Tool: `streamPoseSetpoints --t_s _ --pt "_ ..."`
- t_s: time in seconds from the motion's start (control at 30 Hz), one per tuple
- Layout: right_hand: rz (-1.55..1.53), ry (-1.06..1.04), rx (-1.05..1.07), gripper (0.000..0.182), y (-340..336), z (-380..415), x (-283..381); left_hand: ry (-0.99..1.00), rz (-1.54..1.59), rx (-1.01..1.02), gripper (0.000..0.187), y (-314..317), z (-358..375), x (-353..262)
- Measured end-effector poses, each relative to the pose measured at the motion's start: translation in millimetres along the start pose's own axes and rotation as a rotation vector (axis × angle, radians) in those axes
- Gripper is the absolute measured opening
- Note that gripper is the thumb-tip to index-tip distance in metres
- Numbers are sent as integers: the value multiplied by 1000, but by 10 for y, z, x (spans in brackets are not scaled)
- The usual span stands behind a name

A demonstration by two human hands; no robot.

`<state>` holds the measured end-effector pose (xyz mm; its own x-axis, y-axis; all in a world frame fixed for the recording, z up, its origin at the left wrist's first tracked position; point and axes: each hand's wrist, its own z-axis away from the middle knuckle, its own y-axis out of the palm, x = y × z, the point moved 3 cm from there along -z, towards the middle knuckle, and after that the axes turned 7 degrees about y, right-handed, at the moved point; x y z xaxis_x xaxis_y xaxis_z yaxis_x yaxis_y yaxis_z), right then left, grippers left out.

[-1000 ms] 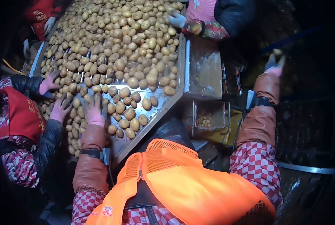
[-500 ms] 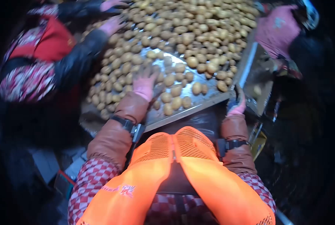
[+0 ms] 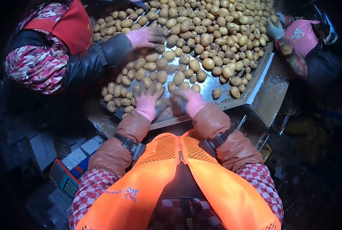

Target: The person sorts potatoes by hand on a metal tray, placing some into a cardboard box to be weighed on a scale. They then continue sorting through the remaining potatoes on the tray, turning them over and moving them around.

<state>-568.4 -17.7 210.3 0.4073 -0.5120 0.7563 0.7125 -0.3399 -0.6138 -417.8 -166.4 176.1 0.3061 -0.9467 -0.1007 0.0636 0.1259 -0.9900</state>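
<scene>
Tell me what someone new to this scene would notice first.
Probably the orange vest, bright across the bottom middle. Then the potatoes, spread over the metal table at the top, with the left hand and right hand side by side near its front edge. A red garment stands out at upper left.

Glossy metal table (image 3: 212, 85), matt potatoes (image 3: 227, 72), mesh-and-cloth vest (image 3: 224, 188), smooth leather-like sleeves (image 3: 240, 151)

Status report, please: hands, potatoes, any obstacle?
Left hand open; right hand blurred, grip unclear. Potatoes spread across metal table. Co-worker's hand beyond left hand, possible obstacle.
</scene>
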Motion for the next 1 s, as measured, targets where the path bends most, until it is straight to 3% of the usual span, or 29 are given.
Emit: streamPoseSetpoints --t_s 0.07,0.13,0.2,0.3,0.33,0.4,0.43,0.53,0.57,0.63,0.67,0.73,0.77,0.83,0.9,0.93,1.0 --pt "12 104 -205 41 -302 -232 -80 13 52 -80 61 2 76 165" --pt "396 -125 -715 46 -861 -325 -339 11 82 -114 58 -9 267 202" --pt "627 323 -604 53 -1086 -288 -734 6 61 -114 56 -93 360 114" --pt "237 -29 -551 59 -1068 -352 -1649 -22 126 -238 51 -71 356 98" --pt "-390 65 -537 56 -956 -345 -1847 -34 168 -297 50 17 379 168" --pt "-989 481 -353 53 -1148 -97 -1581 -58 218 -354 46 35 377 243" --pt "-1379 226 -205 49 -1139 -61 -1943 -71 226 -367 45 -33 330 263" --pt "-1513 285 -607 52 -1438 354 -1939 -95 175 -454 42 -97 233 386" --pt "-1544 216 -409 49 -1615 544 -2230 -102 202 -469 42 -113 173 483" --pt "-1543 126 -485 46 -1830 731 -2968 -103 282 -499 42 -113 31 693" --pt "-1499 118 -756 46 -1828 710 -3282 -123 247 -527 44 -143 -61 725" --pt "-1303 367 -921 58 -1869 599 -3062 -164 172 -594 48 -261 -258 785" --pt "-1214 442 -937 52 -1793 463 -2726 -261 181 -476 56 -252 -361 771" --pt "-1014 441 -785 41 -1428 29 -1871 -335 50 -274 59 -295 -533 454" --pt "-544 308 -458 33 -1088 -363 -1111 -322 23 -193 60 -282 -556 381" --pt "319 -73 -437 58 -1069 -468 -813 -270 65 -209 61 -197 -509 377" --pt "820 132 -267 70 -716 -747 -672 -171 88 -202 61 -97 -314 359"
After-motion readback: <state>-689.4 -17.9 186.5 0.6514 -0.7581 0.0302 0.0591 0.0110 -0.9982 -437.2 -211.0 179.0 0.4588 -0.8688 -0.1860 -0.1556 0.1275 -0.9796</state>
